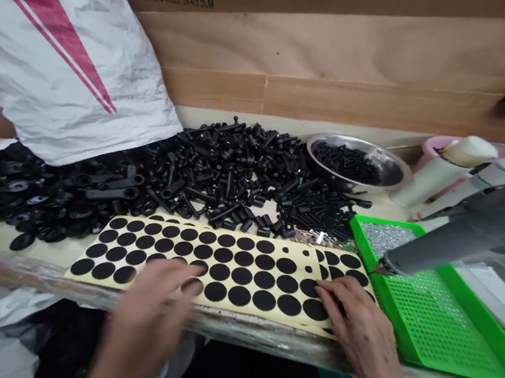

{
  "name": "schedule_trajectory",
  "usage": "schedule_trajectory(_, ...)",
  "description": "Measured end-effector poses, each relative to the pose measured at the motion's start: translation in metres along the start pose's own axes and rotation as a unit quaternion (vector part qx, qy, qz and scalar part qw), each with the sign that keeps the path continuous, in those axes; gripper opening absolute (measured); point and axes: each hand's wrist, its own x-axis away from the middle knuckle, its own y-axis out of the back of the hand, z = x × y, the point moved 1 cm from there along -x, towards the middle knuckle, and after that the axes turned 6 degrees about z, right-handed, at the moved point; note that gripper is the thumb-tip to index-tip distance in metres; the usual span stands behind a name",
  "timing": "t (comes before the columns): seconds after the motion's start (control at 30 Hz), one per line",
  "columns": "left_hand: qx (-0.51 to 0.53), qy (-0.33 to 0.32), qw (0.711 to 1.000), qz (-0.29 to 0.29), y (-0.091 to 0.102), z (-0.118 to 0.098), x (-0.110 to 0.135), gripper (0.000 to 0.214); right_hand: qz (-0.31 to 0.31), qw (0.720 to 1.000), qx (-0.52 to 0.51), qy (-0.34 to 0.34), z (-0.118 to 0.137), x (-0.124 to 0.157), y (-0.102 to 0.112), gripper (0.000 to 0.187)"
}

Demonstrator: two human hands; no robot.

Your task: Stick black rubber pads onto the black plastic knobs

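A cream backing sheet (243,251) covered with rows of black round stickers lies along the table's front edge. My left hand (155,300) rests on its left-middle part, blurred by motion, fingers bent towards one black dot. My right hand (357,319) lies at the sheet's right end, fingertips pressed on the sheet beside a black dot (314,310). Neither hand visibly holds anything.
Behind the sheet spreads a heap of black plastic pins and parts (230,167) and black discs (18,194). A steel bowl (387,164) holds black screws. A green perforated tray (435,313) stands at right, a grey tool (479,229) over it. A white sack (71,71) leans behind.
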Motion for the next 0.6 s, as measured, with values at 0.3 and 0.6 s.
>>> schedule_trajectory(0.3,-0.278,-0.269,0.875,0.29,-0.15,-0.012,-0.019,0.019,0.025,0.997,-0.076,0.0,-0.013,0.001,0.001,0.024)
schedule_trajectory(0.6,-0.345,-0.297,0.852,0.258,-0.155,-0.007,-0.015,0.036,0.026,0.994,-0.107,-0.005,-0.012,0.0,0.004,0.012)
